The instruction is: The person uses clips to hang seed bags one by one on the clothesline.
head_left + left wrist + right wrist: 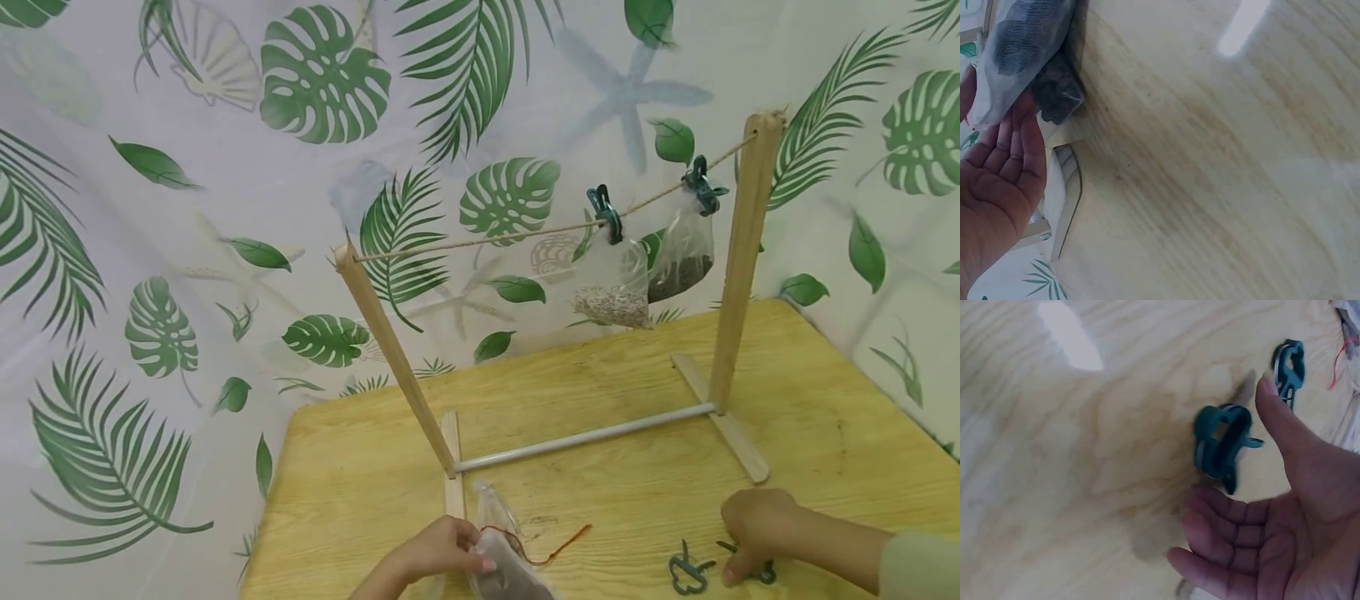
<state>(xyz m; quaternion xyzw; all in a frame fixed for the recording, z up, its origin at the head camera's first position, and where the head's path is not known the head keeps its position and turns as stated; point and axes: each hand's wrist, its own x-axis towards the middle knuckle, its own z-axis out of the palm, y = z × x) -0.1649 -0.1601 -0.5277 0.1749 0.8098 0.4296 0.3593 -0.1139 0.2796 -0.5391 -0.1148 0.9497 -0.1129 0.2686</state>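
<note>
A dark-filled clear plastic bag point(513, 575) is pinched by the left hand point(438, 546), while a green plastic clip point(767, 573), lower right, could be nudged by the wide-spread right hand point(761, 525) closing off-centre.

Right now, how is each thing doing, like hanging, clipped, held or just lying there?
Pale-filled plastic bag: hanging, clipped
Dark-filled plastic bag: hanging, clipped
Twine: strung between posts
Wooden stand: standing on the table
Left grip: pinching a bag
Pinched bag: held low
Red string: one end trailing free
Right grip: open, around a clip
Nearer teal clip: clamped on no bag
Other teal clip: lying loose
</note>
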